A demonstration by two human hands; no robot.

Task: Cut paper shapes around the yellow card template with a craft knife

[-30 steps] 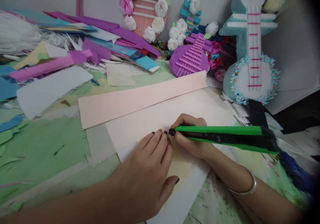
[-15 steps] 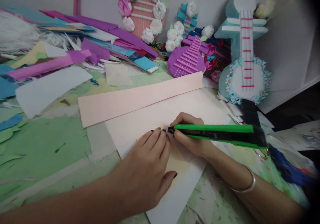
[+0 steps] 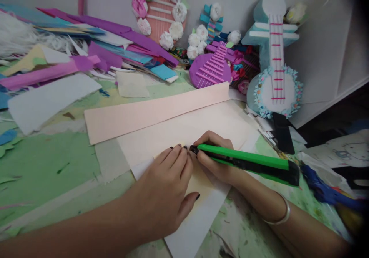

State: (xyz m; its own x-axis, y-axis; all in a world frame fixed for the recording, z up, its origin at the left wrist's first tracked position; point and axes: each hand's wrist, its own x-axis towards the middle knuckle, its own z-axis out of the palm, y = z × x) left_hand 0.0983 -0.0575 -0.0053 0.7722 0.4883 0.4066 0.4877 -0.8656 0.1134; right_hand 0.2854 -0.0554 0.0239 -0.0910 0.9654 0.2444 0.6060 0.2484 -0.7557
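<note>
My left hand (image 3: pixel 165 191) lies flat with fingers stretched over a pale yellow sheet (image 3: pixel 206 191), which rests on a white sheet (image 3: pixel 184 240). In my right hand (image 3: pixel 220 169) is a green and black utility knife (image 3: pixel 248 159), gripped near its front end. The front of the knife sits just beside my left fingertips, low over the sheets; its blade is too small to make out. Beneath the hands spreads a larger cream sheet (image 3: pixel 187 129). A pale pink strip (image 3: pixel 155 112) lies along the far side of that sheet.
Behind the strip stand a purple toy lute (image 3: pixel 210 71) and a light-blue one (image 3: pixel 262 85). Paper scraps (image 3: pixel 52 100) and coloured strips crowd the left back. Blue-handled scissors (image 3: pixel 323 189) and a black piece (image 3: pixel 282 133) lie at right on the green-stained table (image 3: pixel 69 162).
The rear end of the utility knife has dipped slightly, while its front stays by my left fingertips. The whole view has shifted a little; my left hand keeps its place on the sheet.
</note>
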